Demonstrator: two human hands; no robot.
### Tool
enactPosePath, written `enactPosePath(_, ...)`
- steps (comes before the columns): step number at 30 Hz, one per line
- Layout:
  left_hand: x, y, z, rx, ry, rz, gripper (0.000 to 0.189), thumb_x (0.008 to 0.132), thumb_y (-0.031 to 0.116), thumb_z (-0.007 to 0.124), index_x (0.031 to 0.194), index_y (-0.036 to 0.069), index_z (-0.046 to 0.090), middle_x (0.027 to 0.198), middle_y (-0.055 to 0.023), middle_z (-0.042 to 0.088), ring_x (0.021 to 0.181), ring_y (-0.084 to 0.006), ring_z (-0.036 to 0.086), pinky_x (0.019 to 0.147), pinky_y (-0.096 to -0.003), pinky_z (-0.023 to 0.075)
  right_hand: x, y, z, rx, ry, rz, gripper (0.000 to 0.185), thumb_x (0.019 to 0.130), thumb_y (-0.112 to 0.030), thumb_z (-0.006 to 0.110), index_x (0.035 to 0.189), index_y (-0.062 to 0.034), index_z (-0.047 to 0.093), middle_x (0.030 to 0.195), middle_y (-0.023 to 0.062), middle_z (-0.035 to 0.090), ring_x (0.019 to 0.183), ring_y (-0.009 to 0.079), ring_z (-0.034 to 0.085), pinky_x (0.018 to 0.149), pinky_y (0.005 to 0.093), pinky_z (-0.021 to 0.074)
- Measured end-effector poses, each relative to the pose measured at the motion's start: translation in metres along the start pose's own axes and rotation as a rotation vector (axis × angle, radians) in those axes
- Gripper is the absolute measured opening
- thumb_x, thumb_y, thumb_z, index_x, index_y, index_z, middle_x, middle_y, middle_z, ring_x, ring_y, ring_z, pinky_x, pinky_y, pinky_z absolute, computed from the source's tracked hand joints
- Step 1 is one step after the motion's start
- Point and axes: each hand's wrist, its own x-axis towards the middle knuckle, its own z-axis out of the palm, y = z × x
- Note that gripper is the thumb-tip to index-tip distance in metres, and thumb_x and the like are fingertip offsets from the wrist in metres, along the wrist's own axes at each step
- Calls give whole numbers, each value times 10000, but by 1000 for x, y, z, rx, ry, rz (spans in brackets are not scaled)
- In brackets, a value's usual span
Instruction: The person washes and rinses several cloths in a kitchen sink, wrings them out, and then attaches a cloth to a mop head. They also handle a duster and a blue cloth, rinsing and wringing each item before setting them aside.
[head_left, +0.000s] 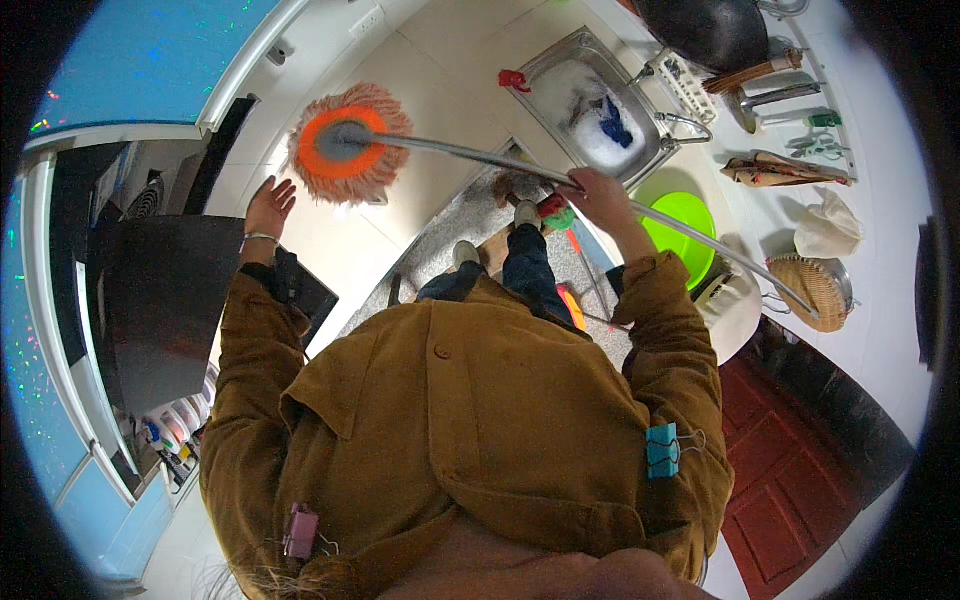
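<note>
My right hand (602, 199) grips the metal pole (472, 154) of a mop near its middle. The pole slants across the view, from the mop head on the left to its free end near a wicker basket (810, 292) on the right. The mop head has an orange disc (321, 161), a grey centre and a pinkish-orange fringe (382, 112). It is held up in front of the pale tiled wall; I cannot tell whether the fringe touches it. My left hand (270, 210) holds nothing, its fingers spread, just below and left of the fringe.
A steel sink (551, 124) holds suds and a dark blue cloth (615, 124); a red cloth (514, 80) lies at its corner. Nearby are a green basin (682, 225), a hanging wok (705, 34) and utensils. A brush (556, 214) is near my feet. Dark furniture (176, 300) stands left, a red door (795, 457) right.
</note>
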Motion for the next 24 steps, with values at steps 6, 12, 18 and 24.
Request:
enactPosePath(6,0,-59,-4,110,-139,-153,324,877,256,551,1138,65,530,945,-90,603,884,-219,582,812,-344,473,20,2,34,17,95,-48,323,819,-336,598,976,-54,572,871,147,600,788,343,604,677,419,483)
enactPosePath(12,-7,-90,30,238,-184,-214,323,873,237,559,1124,36,532,913,-100,613,842,-206,601,744,-327,497,46,7,86,-29,4,-56,340,831,-356,570,968,-45,555,867,157,585,805,354,586,692,414,483)
enactPosePath(18,0,-121,78,518,-223,-181,254,872,253,577,1046,69,556,824,-63,629,721,-156,623,627,-271,514,84,20,123,4,15,-88,293,839,-324,567,916,-43,541,827,157,584,796,349,587,665,431,483)
enactPosePath(24,29,-163,121,662,-400,-221,264,871,262,571,1072,90,558,840,-62,635,713,-153,622,592,-267,505,121,49,154,51,51,-134,283,861,-330,534,903,-50,534,821,156,585,814,348,591,672,448,481)
